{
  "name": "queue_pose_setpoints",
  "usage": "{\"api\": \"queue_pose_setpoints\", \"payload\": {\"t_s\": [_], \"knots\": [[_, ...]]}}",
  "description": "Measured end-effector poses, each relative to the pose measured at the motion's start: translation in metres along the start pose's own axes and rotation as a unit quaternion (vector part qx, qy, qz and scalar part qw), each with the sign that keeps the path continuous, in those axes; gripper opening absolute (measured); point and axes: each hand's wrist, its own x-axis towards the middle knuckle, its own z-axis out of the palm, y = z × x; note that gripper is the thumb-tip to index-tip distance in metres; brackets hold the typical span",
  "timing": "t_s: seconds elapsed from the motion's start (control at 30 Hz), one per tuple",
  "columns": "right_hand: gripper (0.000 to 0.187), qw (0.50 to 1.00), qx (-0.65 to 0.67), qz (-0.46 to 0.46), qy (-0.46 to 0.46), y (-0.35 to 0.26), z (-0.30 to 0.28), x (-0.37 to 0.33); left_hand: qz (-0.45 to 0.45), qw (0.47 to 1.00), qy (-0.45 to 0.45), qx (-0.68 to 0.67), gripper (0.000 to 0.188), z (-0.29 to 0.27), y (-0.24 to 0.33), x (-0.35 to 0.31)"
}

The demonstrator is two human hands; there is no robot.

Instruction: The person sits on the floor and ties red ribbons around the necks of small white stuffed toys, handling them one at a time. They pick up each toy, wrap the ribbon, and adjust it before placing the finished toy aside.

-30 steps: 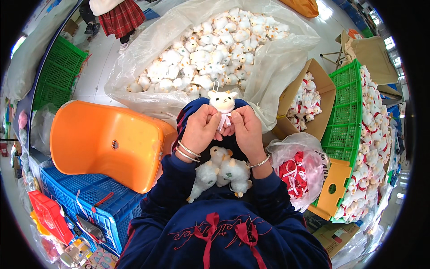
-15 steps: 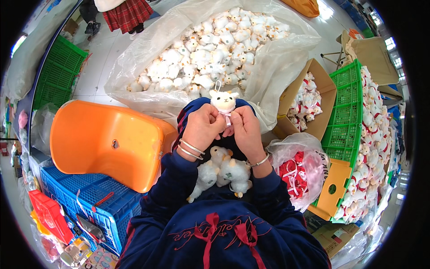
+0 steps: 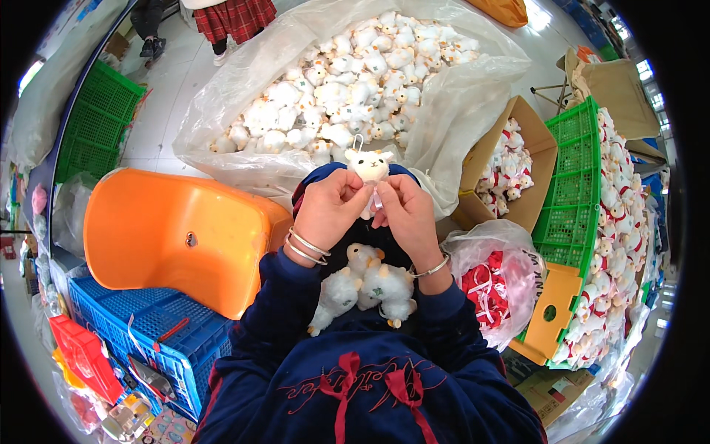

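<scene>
Down in the lap, right up by the sweater: a few white lap plushies (image 3: 386, 287) huddled together, filling most of the gap between the forearms. Just past those, out over the knees: left hand (image 3: 333, 209) and right hand (image 3: 405, 216) nearly meeting, both pinched tight on the pale ribbon (image 3: 378, 200) under the chin of a white plush sheep (image 3: 369, 164), face up.

Pretty tight for elbows tbh. Orange chair (image 3: 170, 237) hemming in the left side, blue crate (image 3: 155, 303) tucked in beside it. Over on the right, clear bag (image 3: 473, 240) of red bits near the wrist, then open cardboard box (image 3: 542, 163) and green crate (image 3: 562, 192).

Straight ahead, big plastic bag (image 3: 466, 111) spread wide, near edge just beyond the sheep's head, loaded with a white plush pile (image 3: 355, 81). Farther out, pale tiled floor (image 3: 166, 126) and somebody in a red plaid skirt (image 3: 235, 20).
</scene>
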Motion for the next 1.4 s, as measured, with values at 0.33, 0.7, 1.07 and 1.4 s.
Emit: {"api": "queue_pose_setpoints", "payload": {"t_s": [0.33,0.7,1.07,1.4], "knots": [[0.017,0.998,-0.067,-0.009,0.01,-0.004,-0.006,0.001,-0.062,0.987,-0.052,-0.139,0.013,-0.006,0.001,-0.007],[0.018,0.997,-0.071,0.028,-0.002,-0.006,-0.006,0.003,-0.015,0.999,-0.033,-0.035,0.017,-0.001,-0.002,0.001],[0.018,0.997,-0.067,-0.019,0.042,0.004,-0.003,0.002,-0.092,0.98,-0.077,-0.159,0.017,-0.009,0.003,0.0],[0.016,0.996,-0.059,-0.034,0.052,0.01,-0.002,0.003,-0.101,0.981,-0.078,-0.145,0.013,-0.008,0.002,0.005]]}}
